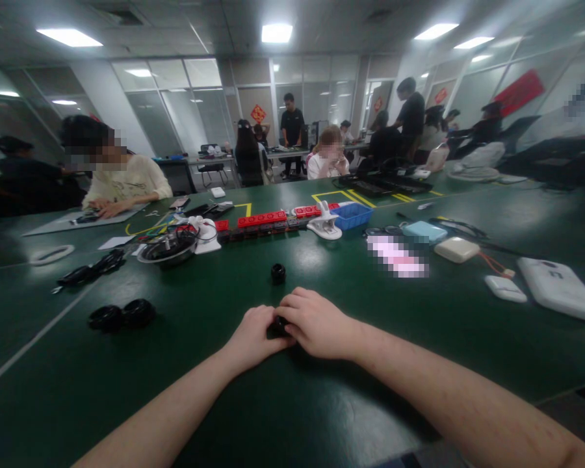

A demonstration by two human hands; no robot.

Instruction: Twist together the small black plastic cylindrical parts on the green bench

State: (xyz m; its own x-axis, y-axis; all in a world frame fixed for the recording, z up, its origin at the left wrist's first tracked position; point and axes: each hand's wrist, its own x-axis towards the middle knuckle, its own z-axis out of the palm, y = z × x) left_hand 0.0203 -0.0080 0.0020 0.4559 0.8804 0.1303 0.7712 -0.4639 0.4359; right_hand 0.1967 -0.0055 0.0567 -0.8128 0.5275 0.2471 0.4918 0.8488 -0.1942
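Note:
My left hand point(257, 335) and my right hand point(316, 325) meet low over the green table point(214, 403). Between them is a small black round piece point(279, 325), mostly covered by the fingers, and both hands are closed around it. Just beyond my fingertips stands a similar glossy black round piece point(278, 273), touched by neither hand. Off to the left lies a pair of shiny black rounded pieces point(122, 315), side by side. Their exact kind cannot be made out.
Across the table stand a metal bowl point(168, 250), a row of red and black blocks point(262, 221), a white clip stand point(325, 224) and a blue bin point(351, 216). Black cables point(91, 268) lie left, a white box point(560, 286) right. A co-worker point(127, 179) sits opposite.

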